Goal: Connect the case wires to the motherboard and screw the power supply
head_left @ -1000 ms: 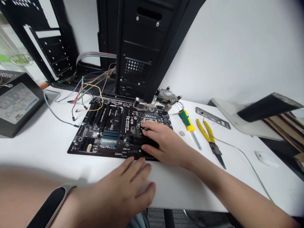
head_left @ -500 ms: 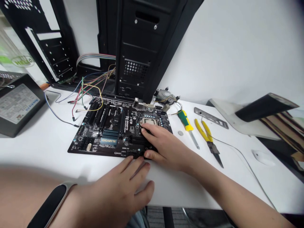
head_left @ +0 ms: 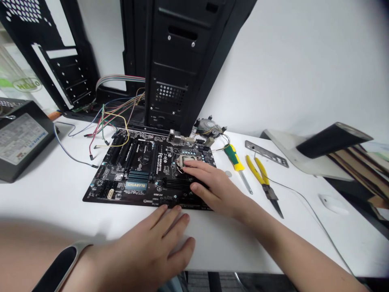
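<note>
A black Gigabyte motherboard [head_left: 121, 190] lies flat on the white table. My right hand [head_left: 217, 184] reaches over it from the right, fingers stretched out, their tips at the metal frame of the CPU socket [head_left: 189, 159]. Its thumb is apart from the fingers, above the board's black heatsink [head_left: 174, 183]; part of the socket is hidden under the fingers. My left hand [head_left: 158, 239], a band on its wrist, rests spread and empty at the board's front edge, fingertips close to or touching it.
Behind the board stands an open black computer case [head_left: 170, 65] with loose wires [head_left: 124, 117]. A power supply [head_left: 24, 138] sits at left. To the right lie a CPU fan [head_left: 209, 126], a screwdriver [head_left: 235, 160], a coin-like disc [head_left: 228, 173], yellow-handled pliers [head_left: 263, 178], a metal plate [head_left: 267, 153] and a mouse [head_left: 333, 203].
My right thumb has moved from the board's front edge up over the board, and the fingers have shifted slightly at the socket. My left hand stays put; the whole view has shifted slightly.
</note>
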Action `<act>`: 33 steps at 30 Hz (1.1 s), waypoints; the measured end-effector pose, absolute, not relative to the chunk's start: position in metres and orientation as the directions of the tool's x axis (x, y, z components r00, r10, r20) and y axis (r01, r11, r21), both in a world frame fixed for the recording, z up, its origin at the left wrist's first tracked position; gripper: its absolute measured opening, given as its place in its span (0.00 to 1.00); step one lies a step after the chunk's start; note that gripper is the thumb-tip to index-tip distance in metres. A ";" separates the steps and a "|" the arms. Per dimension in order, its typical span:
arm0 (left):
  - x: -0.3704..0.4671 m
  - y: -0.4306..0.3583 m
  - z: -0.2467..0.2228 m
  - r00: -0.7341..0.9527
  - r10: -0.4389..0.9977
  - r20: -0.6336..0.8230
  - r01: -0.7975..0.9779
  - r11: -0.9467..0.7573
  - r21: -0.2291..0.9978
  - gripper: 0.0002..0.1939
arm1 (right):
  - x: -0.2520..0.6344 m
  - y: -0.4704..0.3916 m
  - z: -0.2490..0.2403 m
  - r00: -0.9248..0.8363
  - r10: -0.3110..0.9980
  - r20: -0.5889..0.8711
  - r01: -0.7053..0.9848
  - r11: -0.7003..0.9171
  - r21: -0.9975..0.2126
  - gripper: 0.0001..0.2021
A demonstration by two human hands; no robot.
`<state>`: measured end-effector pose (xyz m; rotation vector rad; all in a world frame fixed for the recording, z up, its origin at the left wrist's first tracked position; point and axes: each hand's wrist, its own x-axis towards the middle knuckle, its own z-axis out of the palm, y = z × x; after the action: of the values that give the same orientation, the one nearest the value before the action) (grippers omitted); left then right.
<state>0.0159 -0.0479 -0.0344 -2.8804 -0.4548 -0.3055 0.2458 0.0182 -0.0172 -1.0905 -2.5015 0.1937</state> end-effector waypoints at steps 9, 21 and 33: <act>0.017 -0.049 -0.033 0.923 0.284 0.260 0.336 -0.924 -0.182 0.19 | 0.252 0.021 -0.018 -0.696 0.644 0.319 0.647 0.755 -0.113 0.20; 0.013 -0.050 -0.032 0.930 0.276 0.244 0.318 -0.935 -0.157 0.22 | 0.251 0.020 -0.020 -0.709 0.648 0.278 0.674 0.739 -0.004 0.21; 0.015 -0.049 -0.030 0.922 0.309 0.235 0.341 -0.934 -0.109 0.20 | 0.246 0.024 -0.022 -0.699 0.629 0.340 0.664 0.748 -0.019 0.21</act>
<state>0.0151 -0.0494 -0.0299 -2.9334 -0.4984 -0.3231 0.2457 0.0237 -0.0216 -1.0007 -2.6221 -0.1492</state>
